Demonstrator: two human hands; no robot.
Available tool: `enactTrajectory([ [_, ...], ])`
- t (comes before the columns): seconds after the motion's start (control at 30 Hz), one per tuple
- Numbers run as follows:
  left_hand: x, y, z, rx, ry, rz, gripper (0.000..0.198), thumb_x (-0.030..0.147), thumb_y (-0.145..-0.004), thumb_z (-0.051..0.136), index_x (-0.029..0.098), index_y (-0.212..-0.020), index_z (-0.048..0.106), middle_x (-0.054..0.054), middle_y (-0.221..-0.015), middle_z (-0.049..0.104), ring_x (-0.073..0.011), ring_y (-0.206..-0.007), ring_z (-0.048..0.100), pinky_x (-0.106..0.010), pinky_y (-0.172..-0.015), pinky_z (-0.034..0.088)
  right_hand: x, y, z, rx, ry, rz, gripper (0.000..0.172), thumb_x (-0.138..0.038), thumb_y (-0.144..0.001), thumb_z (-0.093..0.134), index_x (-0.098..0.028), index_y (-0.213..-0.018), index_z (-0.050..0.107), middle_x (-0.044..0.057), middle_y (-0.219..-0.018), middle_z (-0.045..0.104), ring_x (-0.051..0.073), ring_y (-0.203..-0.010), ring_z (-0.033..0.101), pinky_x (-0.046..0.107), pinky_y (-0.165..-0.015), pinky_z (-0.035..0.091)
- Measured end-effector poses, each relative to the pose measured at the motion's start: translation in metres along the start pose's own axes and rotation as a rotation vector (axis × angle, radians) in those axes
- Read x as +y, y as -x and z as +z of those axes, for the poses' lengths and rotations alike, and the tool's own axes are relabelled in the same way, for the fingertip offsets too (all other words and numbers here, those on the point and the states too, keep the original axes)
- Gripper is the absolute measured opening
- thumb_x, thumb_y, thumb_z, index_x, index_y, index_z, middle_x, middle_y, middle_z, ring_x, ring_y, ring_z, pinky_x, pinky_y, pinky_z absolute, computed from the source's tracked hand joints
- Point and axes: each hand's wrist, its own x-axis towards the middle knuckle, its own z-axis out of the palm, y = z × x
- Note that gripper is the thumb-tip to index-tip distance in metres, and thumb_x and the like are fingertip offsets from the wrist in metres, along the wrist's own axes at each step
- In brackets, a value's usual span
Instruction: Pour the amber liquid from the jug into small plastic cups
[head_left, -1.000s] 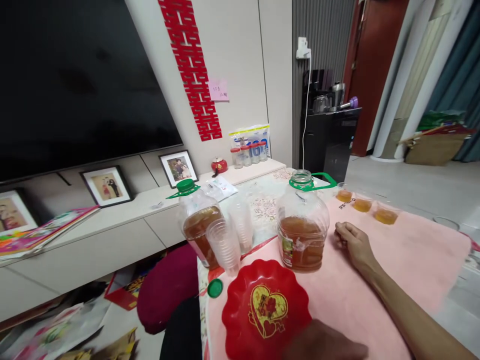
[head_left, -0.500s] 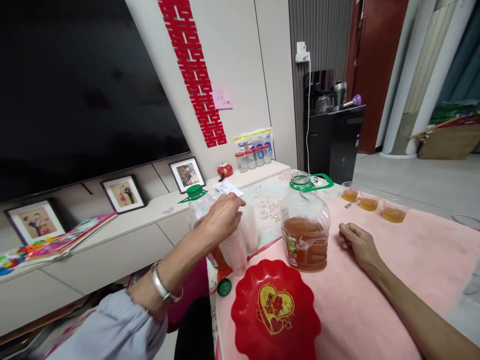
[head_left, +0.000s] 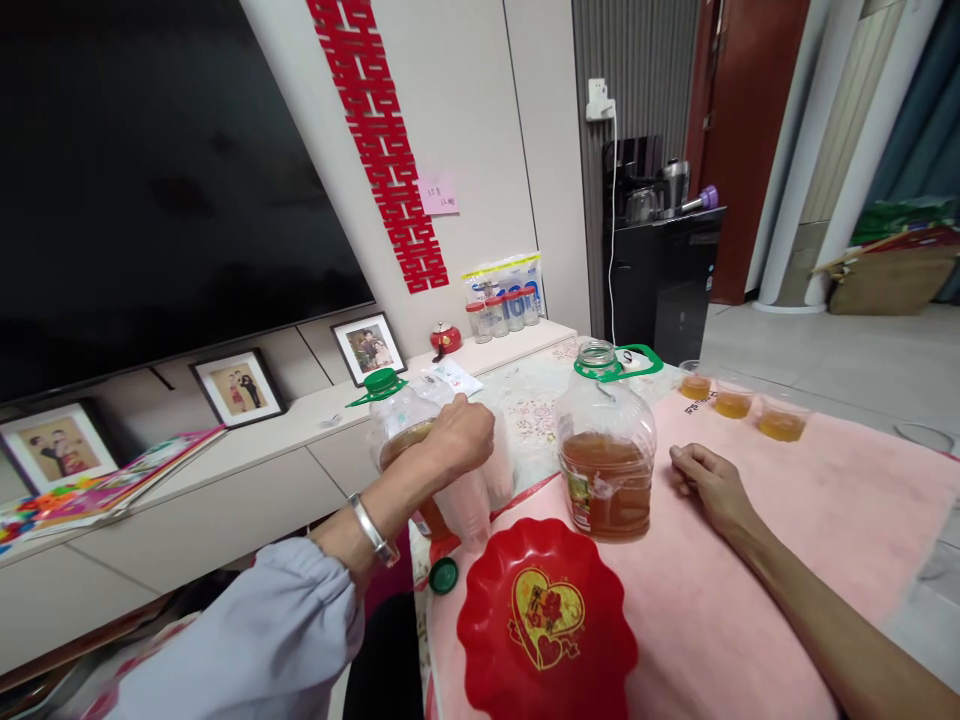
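Cups (head_left: 466, 508), clear plastic, stacked beside green-capped jug (head_left: 393, 418); likely light, flexible, best taken near the top. Left hand (head_left: 463, 435) at their upper end, grip unclear; right hand (head_left: 709, 484) loosely closed.

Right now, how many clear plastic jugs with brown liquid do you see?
2. The uncapped clear jug stands beyond the red scalloped dish; the green-capped clear jug is farther left, partly hidden by the braceleted left forearm. No more show.
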Motion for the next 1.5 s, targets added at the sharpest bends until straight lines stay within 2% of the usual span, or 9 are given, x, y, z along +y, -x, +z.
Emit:
enactTrajectory([
  [0.23,-0.013,-0.004,0.008,0.024,0.043,-0.021,0.027,0.038,-0.101,0.062,0.013,-0.097,0.072,-0.007,-0.102,0.073,-0.0198,-0.114,0.067,-0.044,-0.106,0.055,0.001,0.0,0.0,0.001,0.022,-0.002,0.05,-0.061,-0.093,0.073,-0.02,-0.07,0.056,-0.008,-0.057,0.053,0.009,-0.051,0.049,0.025,-0.055,0.044],
  [0.43,-0.015,0.0,-0.003,0.032,0.107,-0.044,0.02,0.034,-0.097,0.068,0.014,-0.099,0.073,-0.006,-0.102,0.074,-0.0212,-0.12,0.066,-0.045,-0.108,0.054,-0.006,0.002,0.002,0.006,0.051,0.0,0.056,-0.071,-0.086,0.075,-0.021,-0.067,0.056,-0.008,-0.054,0.053,0.01,-0.052,0.049,0.026,-0.056,0.042],
  [0.63,-0.017,0.009,-0.021,0.115,0.125,-0.073,0.018,0.025,-0.099,0.06,0.014,-0.102,0.075,-0.007,-0.106,0.075,-0.0206,-0.117,0.066,-0.043,-0.105,0.054,-0.012,0.004,0.003,0.013,0.054,0.005,0.062,-0.078,-0.078,0.077,-0.022,-0.064,0.056,-0.004,-0.053,0.055,0.011,-0.051,0.048,0.028,-0.055,0.04],
  [0.83,-0.012,0.037,-0.055,0.295,0.1,-0.066,0.03,0.022,-0.097,0.052,0.015,-0.106,0.08,-0.013,-0.107,0.078,-0.0312,-0.114,0.064,-0.041,-0.095,0.049,-0.004,0.002,0.0,-0.007,0.047,-0.003,0.05,-0.062,-0.092,0.074,-0.02,-0.07,0.057,-0.007,-0.058,0.054,0.01,-0.053,0.05,0.025,-0.055,0.043],
  [0.97,0.004,0.075,-0.059,0.391,0.15,0.031,0.023,0.027,-0.097,0.058,0.021,-0.1,0.08,-0.005,-0.103,0.077,-0.0268,-0.106,0.061,-0.039,-0.091,0.045,0.005,0.001,-0.003,-0.003,0.042,0.007,0.04,-0.049,-0.101,0.07,-0.019,-0.077,0.059,-0.008,-0.064,0.054,0.009,-0.055,0.052,0.024,-0.055,0.046],
  [1.07,0.02,0.101,-0.031,0.312,0.259,0.137,0.016,0.023,-0.095,0.062,0.022,-0.09,0.077,-0.003,-0.095,0.075,-0.0226,-0.096,0.057,-0.037,-0.087,0.043,0.009,-0.001,-0.005,-0.003,0.035,0.015,0.035,-0.045,-0.103,0.068,-0.018,-0.082,0.061,-0.007,-0.068,0.055,0.008,-0.055,0.051,0.023,-0.054,0.047],
  [1.17,0.034,0.114,0.021,0.203,0.332,0.278,0.027,0.022,-0.101,0.052,0.018,-0.084,0.072,-0.005,-0.09,0.07,-0.02,-0.09,0.053,-0.035,-0.082,0.041,0.011,-0.003,-0.005,-0.011,0.023,0.02,0.031,-0.043,-0.103,0.069,-0.017,-0.087,0.063,-0.006,-0.071,0.057,0.008,-0.056,0.052,0.022,-0.054,0.048],
  [1.33,0.041,0.112,0.108,0.286,0.437,0.36,0.032,0.016,-0.103,0.046,0.016,-0.079,0.067,-0.005,-0.083,0.064,-0.0168,-0.082,0.049,-0.03,-0.072,0.036,0.011,-0.004,-0.006,-0.012,-0.004,0.024,0.029,-0.042,-0.103,0.069,-0.016,-0.091,0.064,-0.005,-0.075,0.06,0.008,-0.058,0.054,0.022,-0.054,0.05],
  [1.5,0.042,0.102,0.153,0.323,0.49,0.387,0.033,0.019,-0.104,0.048,0.017,-0.077,0.067,-0.005,-0.083,0.065,-0.0174,-0.081,0.05,-0.03,-0.074,0.04,0.01,-0.004,-0.006,-0.016,-0.025,0.026,0.028,-0.04,-0.103,0.07,-0.016,-0.09,0.064,-0.006,-0.074,0.059,0.007,-0.057,0.053,0.022,-0.054,0.049],
])
